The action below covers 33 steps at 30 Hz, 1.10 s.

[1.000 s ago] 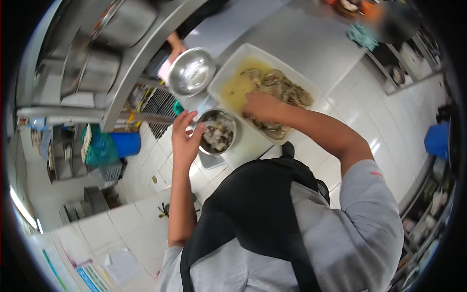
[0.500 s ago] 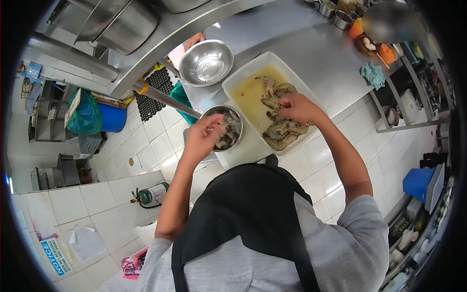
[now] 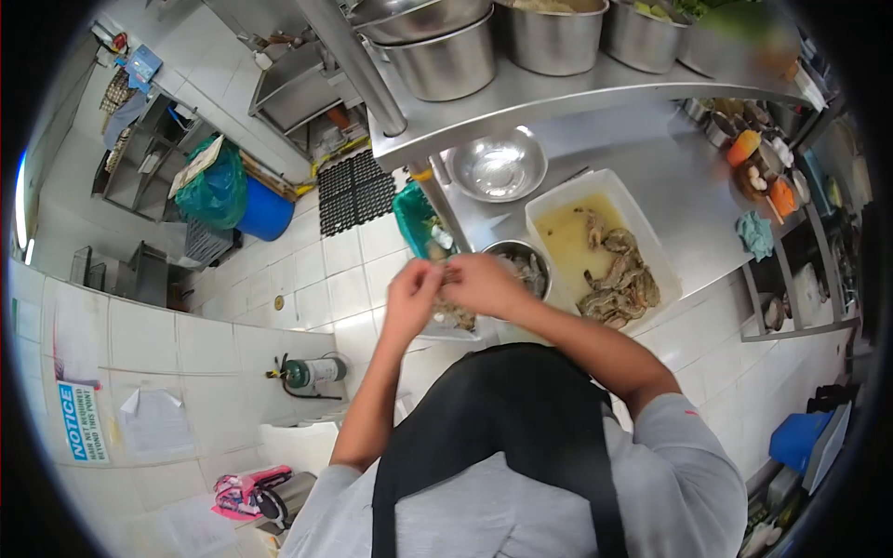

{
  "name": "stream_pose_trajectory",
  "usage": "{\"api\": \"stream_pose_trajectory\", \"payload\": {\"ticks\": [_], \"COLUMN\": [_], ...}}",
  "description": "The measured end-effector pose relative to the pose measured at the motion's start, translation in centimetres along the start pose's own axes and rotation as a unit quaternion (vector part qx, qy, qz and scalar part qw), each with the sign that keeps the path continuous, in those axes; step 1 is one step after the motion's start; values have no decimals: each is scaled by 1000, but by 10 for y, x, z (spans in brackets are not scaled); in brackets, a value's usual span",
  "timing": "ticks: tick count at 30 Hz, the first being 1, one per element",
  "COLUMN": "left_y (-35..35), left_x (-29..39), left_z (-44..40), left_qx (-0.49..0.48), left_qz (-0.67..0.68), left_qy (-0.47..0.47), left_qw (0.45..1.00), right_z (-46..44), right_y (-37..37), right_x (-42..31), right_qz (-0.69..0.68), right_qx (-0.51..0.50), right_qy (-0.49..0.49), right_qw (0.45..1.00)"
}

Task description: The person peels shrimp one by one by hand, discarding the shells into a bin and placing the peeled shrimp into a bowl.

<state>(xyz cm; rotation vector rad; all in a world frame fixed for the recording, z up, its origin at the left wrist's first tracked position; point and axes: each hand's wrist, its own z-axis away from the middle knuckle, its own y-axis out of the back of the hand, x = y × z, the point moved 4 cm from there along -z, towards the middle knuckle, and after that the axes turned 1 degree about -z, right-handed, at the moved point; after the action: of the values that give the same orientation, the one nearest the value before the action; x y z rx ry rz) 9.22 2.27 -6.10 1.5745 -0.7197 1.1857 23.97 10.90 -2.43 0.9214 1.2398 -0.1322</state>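
Observation:
My left hand (image 3: 414, 293) and my right hand (image 3: 482, 284) meet with fingers closed around a shrimp (image 3: 450, 276), mostly hidden by the fingers. Beneath them is a pale tray (image 3: 465, 333) with brownish shell scraps in it. A steel bowl (image 3: 547, 270) of greyish shrimp sits just beyond my right hand, partly covered by it. To the right, a white plastic tub (image 3: 662, 265) contains yellowish water and a heap of whole shrimp (image 3: 621, 284).
A shiny metal bowl (image 3: 499, 166) stands on the steel table (image 3: 684, 167) under a shelf (image 3: 558, 93) with steel containers. A shelf post (image 3: 445, 209) rises near my hands, beside a green bin (image 3: 414, 221). A teal cloth (image 3: 754, 234) lies at the table's right edge.
My right hand has left the shrimp heap in the tub and joined my left hand, which has moved off the steel bowl to above the scrap tray. The camera view has shifted.

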Motion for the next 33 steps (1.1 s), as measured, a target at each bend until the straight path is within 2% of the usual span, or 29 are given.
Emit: {"api": "stream_pose_trajectory", "payload": {"ticks": [2, 4, 8, 10, 12, 15, 20, 21, 26, 29, 33], "left_y": [22, 38, 79, 94, 105, 116, 120, 122, 115, 110, 112], "left_x": [-25, -9, -45, -56, -54, -48, -43, -45, -57, -69, -57], "left_z": [1, 1, -21, -32, -40, -48, -65, -68, -69, -73, -65], "left_qx": [74, 105, 166, 194, 193, 193, 168, 169, 211, 243, 260], "left_qz": [51, 119, 114, 123, 96, 106, 124, 87, 168, 112, -14], "left_qy": [27, 14, 13, 20, 25, 30, 21, 4, 36, 5, 14], "left_qw": [996, 987, 979, 973, 976, 975, 978, 982, 962, 964, 965], "right_z": [-21, -39, -74, -77, -80, -93, -142, -145, -143, -147, -152], "right_y": [-38, -60, -77, -66, -58, -46, -67, -70, -75, -78, -85], "right_x": [-2, -10, -28, -46, -49, -68, -56, -57, -60, -62, -53], "right_qz": [-56, -43, -161, -74, -4, 164, 245, 251, 231, 247, 234], "right_qx": [6, 4, -7, 6, 84, 134, 78, 69, 71, 76, 81], "right_qy": [61, 57, 90, 106, 150, 301, 302, 297, 306, 283, 257], "right_qw": [997, 997, 983, 992, 985, 930, 918, 919, 921, 924, 934]}}
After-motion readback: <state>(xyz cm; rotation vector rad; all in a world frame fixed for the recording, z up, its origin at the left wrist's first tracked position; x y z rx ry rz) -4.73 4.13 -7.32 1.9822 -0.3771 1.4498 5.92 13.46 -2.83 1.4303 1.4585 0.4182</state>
